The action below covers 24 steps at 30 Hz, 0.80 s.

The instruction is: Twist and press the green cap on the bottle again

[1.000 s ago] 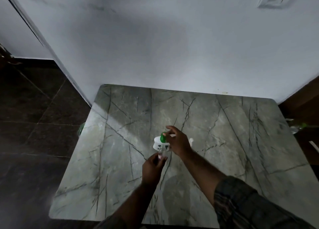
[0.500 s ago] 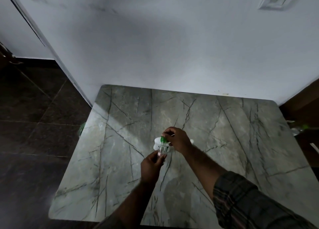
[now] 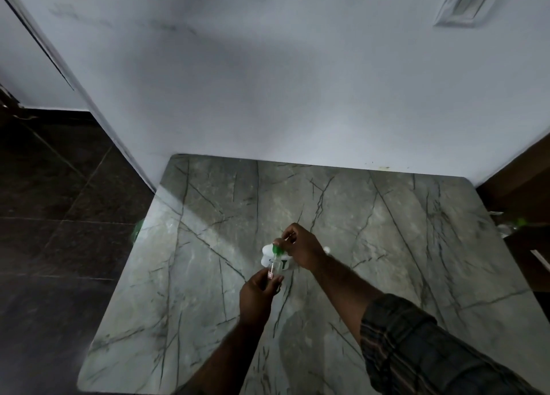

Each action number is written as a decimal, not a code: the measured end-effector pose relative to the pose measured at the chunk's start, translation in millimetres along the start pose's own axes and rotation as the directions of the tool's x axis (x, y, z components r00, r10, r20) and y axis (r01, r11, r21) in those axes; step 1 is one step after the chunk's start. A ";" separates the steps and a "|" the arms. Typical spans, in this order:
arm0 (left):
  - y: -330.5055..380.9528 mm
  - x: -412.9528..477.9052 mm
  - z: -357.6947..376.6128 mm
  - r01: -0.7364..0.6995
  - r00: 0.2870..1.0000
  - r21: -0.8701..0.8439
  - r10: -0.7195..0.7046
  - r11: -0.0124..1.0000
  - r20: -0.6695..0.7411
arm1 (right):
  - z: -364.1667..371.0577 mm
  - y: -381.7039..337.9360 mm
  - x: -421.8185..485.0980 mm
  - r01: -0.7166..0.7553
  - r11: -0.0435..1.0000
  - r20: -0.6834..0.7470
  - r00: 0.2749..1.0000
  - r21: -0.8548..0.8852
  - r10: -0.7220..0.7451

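Now the person is holding a small clear bottle (image 3: 275, 268) with a green cap (image 3: 279, 250) just above the grey marble-patterned table (image 3: 416, 246), near its middle. The left hand (image 3: 257, 295) is gripping the lower part of the bottle, its fingers (image 3: 275, 280) curling round the glass body where a small red label is showing. The right hand (image 3: 302, 250) is reaching over the top, and its fingers (image 3: 287, 235) are bending toward the green cap; they seem to be pinching or touching it, but I cannot tell exactly, because the hand is covering part of the cap. Behind the bottle a white plastic device (image 3: 269, 256) is lying on the table, partly hidden by the right hand. By my judgement, the step in hand is the turning of the cap, to open or to close the bottle. The next move is calling for a steady grip from the left hand while the right hand is twisting, and for keeping the bottle upright so nothing is spilling.
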<state>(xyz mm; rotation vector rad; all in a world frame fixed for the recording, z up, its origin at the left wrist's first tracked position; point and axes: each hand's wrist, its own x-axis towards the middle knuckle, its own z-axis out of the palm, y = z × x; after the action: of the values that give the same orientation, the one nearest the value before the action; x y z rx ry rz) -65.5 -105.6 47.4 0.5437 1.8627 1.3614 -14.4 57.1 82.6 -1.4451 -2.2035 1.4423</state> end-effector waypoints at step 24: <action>-1.9 9.9 4.2 0.089 0.995 -0.025 -0.088 0.996 0.036 | 3.1 4.5 4.2 -0.098 0.995 -0.026 0.995 0.036 0.099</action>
<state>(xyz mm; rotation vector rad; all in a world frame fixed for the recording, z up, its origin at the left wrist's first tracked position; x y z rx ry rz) -68.2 -96.7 41.8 0.4628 1.8170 1.3082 -15.6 58.7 76.0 -1.5727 -2.1075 1.4732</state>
